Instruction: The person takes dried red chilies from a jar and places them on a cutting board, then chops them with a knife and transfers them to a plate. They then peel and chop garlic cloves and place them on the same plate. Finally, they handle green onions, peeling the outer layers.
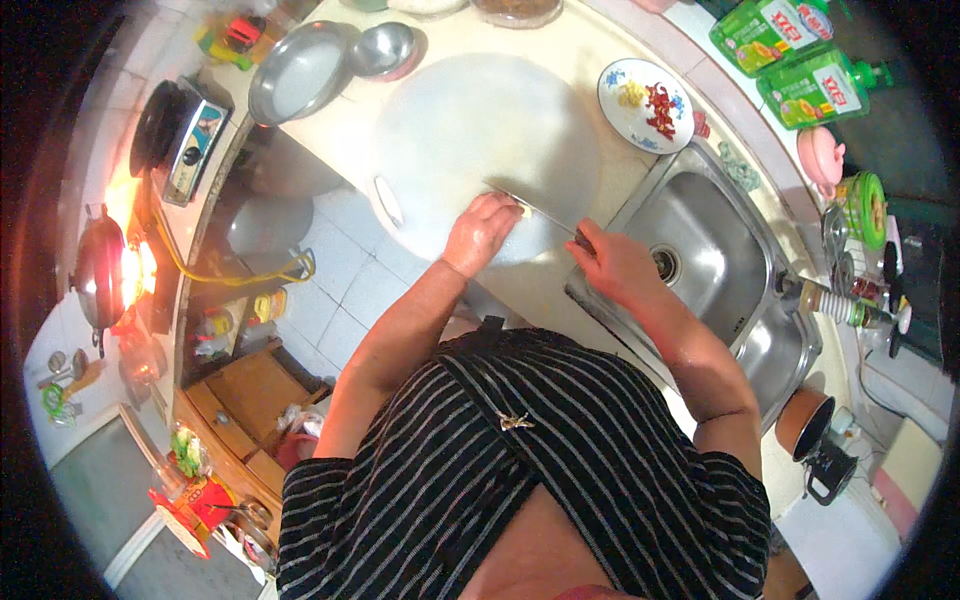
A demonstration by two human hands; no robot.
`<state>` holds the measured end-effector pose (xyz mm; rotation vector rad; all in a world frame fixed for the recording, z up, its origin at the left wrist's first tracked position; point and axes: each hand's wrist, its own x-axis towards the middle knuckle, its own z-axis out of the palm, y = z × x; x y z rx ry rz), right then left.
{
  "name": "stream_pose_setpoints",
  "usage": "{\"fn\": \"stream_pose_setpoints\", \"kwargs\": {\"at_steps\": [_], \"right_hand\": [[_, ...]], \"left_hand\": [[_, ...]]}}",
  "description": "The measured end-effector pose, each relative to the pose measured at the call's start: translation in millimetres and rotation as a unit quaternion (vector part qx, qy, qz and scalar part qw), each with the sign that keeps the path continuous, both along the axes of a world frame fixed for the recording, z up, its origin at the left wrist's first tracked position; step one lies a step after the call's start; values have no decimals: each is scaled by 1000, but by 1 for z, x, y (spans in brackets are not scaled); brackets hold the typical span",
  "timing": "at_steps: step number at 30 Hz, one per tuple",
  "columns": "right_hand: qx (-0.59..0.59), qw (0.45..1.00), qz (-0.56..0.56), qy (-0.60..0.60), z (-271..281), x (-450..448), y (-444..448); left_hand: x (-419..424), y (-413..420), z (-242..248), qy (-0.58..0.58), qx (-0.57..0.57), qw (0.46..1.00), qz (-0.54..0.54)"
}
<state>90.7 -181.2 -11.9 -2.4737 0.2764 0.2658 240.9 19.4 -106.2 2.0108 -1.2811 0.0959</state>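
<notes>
My right hand (pixel 611 259) grips the dark handle of a kitchen knife (pixel 551 216), whose thin blade points up and left over a round white cutting board (pixel 450 127). My left hand (pixel 484 229) is on the near part of the board, its fingers bent and close against the blade. A small pale yellow piece of food (pixel 526 213) shows at its fingertips; the fingers hide part of it. Beyond my right hand stands a white plate (pixel 611 124) with blue patterns, bearing chopped red pieces (pixel 661 112) and chopped yellow pieces (pixel 631 94) in separate heaps.
A stainless steel sink (pixel 712 225) lies right of the board. Metal bowls (pixel 300 71) stand at the far left of the counter. Further left, a stove (pixel 196 154) is near a wok (pixel 100 266) beside a bright orange glow. Green detergent bottles (pixel 814 90) line the right ledge.
</notes>
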Motion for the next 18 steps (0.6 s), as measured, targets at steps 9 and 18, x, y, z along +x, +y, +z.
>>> {"fn": "stream_pose_setpoints", "kwargs": {"at_steps": [9, 18], "right_hand": [[-4, 1000, 3, -20, -16, 7, 9], [-13, 1000, -7, 1, -23, 12, 15]], "left_hand": [[-2, 2, 0, -7, -3, 1000, -1], [-4, 1, -4, 23, -5, 1000, 17]]}}
